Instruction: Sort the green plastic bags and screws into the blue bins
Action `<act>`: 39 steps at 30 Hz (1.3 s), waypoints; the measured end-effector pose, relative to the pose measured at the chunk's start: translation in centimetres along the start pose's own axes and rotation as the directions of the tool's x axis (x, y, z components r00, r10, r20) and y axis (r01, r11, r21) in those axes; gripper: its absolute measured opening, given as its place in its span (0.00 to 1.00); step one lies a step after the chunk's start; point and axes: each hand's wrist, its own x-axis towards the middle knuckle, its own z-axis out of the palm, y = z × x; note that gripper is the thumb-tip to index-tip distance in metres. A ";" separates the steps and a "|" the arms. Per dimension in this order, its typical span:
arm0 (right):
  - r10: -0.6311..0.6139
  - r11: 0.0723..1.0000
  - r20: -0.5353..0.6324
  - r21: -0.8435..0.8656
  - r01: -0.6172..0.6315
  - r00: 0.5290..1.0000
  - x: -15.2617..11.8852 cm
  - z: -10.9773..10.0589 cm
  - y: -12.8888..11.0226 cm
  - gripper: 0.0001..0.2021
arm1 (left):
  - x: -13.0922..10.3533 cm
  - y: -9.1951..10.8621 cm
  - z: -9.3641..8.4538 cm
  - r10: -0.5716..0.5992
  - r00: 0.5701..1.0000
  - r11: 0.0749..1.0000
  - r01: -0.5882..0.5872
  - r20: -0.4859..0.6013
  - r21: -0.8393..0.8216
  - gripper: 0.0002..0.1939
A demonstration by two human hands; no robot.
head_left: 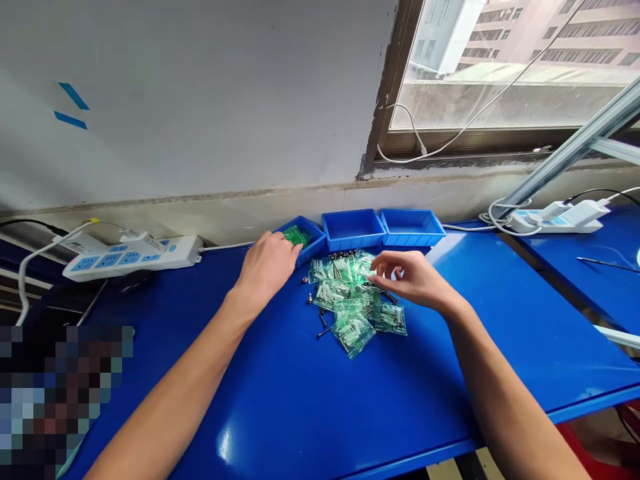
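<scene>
A pile of small clear green-tinted bags (pixel 353 300) holding white parts lies on the blue table (pixel 300 400), with a few loose dark screws (pixel 323 320) beside it. My left hand (pixel 265 267) reaches to the leftmost blue bin (pixel 313 241), fingers at a green bag (pixel 296 235) lying inside it. My right hand (pixel 413 279) hovers over the right side of the pile, fingertips pinching at a bag there. Whether it grips the bag is unclear.
Two more blue bins (pixel 354 228) (pixel 411 227) stand in a row at the wall. A white power strip (pixel 133 256) lies at the left, another (pixel 557 219) at the right with cables. An aluminium rail (pixel 575 150) slants up by the window.
</scene>
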 end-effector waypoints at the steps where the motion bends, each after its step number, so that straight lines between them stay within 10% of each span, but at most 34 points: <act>1: 0.021 0.997 0.076 -0.075 -0.015 0.997 -0.2 -0.7 -0.2 0.12 | 0.0 0.0 0.0 0.008 1.000 1.000 -0.008 0.003 0.001 0.23; 6: 0.150 0.926 0.297 -0.377 -0.028 0.943 -1.3 -1.9 -1.0 0.19 | -0.4 1.0 -1.6 0.050 0.997 0.994 -0.056 -0.064 -0.092 0.19; 13: 0.180 0.923 0.352 -0.383 -0.035 0.918 -1.3 -0.9 -0.8 0.17 | -1.6 3.1 -3.6 0.076 0.997 0.969 -0.071 0.014 -0.238 0.15; 20: 0.079 0.987 0.221 -0.151 -0.046 0.972 0.0 -4.2 -2.1 0.14 | -2.2 4.3 -3.9 0.142 0.989 0.812 -0.094 0.039 -0.577 0.14; 23: 0.023 0.991 0.008 0.130 -0.024 1.000 0.4 -2.8 -2.4 0.18 | -2.2 5.0 -3.7 0.131 0.986 0.667 -0.012 0.101 -0.745 0.16; 31: 0.202 0.776 -0.127 0.625 -0.080 0.971 0.5 2.4 -1.5 0.25 | -1.9 5.6 -1.5 0.105 0.969 0.312 0.180 0.222 -0.933 0.13; 36: 0.184 0.758 -0.138 0.650 -0.051 0.973 0.5 3.8 -0.9 0.26 | -1.9 5.6 -1.8 0.018 0.988 0.326 0.142 0.156 -0.935 0.13; 39: 0.146 0.851 -0.224 0.526 -0.007 0.964 0.4 3.6 -0.6 0.24 | -1.8 4.7 -2.4 -0.082 0.994 0.550 -0.015 -0.072 -0.835 0.10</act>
